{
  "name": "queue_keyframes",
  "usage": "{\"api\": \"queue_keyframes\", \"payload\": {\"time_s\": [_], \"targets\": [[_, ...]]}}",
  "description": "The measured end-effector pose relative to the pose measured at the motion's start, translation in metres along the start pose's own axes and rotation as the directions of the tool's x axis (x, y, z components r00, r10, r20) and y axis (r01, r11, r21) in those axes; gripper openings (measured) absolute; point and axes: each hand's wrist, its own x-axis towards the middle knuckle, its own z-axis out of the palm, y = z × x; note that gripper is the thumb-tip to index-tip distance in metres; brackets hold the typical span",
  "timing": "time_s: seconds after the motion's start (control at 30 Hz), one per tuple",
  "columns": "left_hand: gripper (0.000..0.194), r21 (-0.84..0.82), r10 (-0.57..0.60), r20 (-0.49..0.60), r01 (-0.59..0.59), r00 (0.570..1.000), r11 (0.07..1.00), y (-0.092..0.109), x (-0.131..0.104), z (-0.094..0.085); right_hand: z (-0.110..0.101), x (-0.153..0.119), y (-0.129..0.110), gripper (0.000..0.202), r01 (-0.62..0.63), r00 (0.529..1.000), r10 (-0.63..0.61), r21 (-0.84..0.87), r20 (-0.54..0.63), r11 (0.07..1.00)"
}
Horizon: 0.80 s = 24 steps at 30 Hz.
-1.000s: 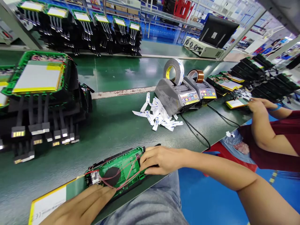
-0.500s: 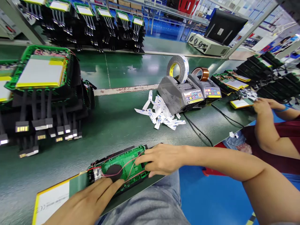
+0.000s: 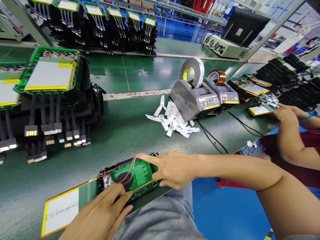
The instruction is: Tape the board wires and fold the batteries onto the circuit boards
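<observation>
A black casing with a green inner tray [image 3: 142,171] lies at the bench's near edge. Inside it are a round black pad [image 3: 124,180] and thin pink-red wires [image 3: 133,166]. A flat white battery pack [image 3: 63,208] with yellow edges lies beside its left end. My left hand [image 3: 100,211] is closed at the casing's near left rim, its fingertips partly hidden. My right hand [image 3: 172,169] is over the right end, index finger stretched out against the looped wires at the far rim. Its other fingers are bent beside the tray.
Two tape dispensers [image 3: 197,100] stand ahead, with white liner strips [image 3: 173,118] heaped beside them. Stacked casings with batteries [image 3: 50,75] stand at left, and more along the back [image 3: 115,20]. A black cable [image 3: 212,135] crosses the bench. A co-worker's hands [image 3: 287,111] are at far right.
My right index finger has moved the wires toward the casing's far rim and is now stretched out. My left hand has drawn back to the near rim. The view has shifted slightly left.
</observation>
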Motion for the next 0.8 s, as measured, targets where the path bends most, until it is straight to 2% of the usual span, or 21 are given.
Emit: {"api": "queue_keyframes", "payload": {"time_s": [0.1, 0.2, 0.27, 0.37, 0.5, 0.67, 0.8], "targets": [[0.038, 0.024, 0.101, -0.051, -0.100, 0.994, 0.995, -0.004, 0.008, -0.007, -0.008, 0.003, 0.002, 0.021, 0.012, 0.998, -0.014, 0.023, 0.054, 1.000], [0.035, 0.166, 0.173, -0.179, -0.144, 0.969, 0.976, -0.010, 0.008, -0.006, -0.013, 0.004, 0.003, 0.019, 0.010, 0.996, -0.013, 0.042, 0.089, 0.999], [0.033, 0.262, 0.208, -0.230, -0.146, 0.951, 0.954, -0.013, 0.005, -0.002, -0.010, 0.005, 0.003, 0.018, 0.014, 0.998, -0.016, 0.037, 0.064, 0.999], [0.031, 0.304, 0.211, -0.221, -0.139, 0.952, 0.942, -0.014, 0.002, 0.001, 0.005, 0.005, 0.003, 0.028, 0.032, 0.998, -0.033, -0.015, -0.046, 0.999], [0.028, 0.225, 0.145, -0.208, -0.097, 0.967, 0.969, -0.010, 0.001, 0.002, 0.021, 0.005, 0.006, 0.041, 0.044, 0.984, -0.047, -0.022, -0.174, 0.999], [0.028, 0.134, 0.155, -0.177, -0.132, 0.972, 0.982, -0.009, 0.003, 0.006, 0.020, 0.001, 0.005, 0.042, 0.031, 0.982, -0.019, 0.057, -0.190, 0.998], [0.028, 0.229, 0.222, -0.229, -0.169, 0.948, 0.958, -0.009, 0.007, 0.002, 0.014, 0.001, 0.004, 0.040, 0.005, 0.987, 0.006, 0.063, -0.162, 0.998]]}}
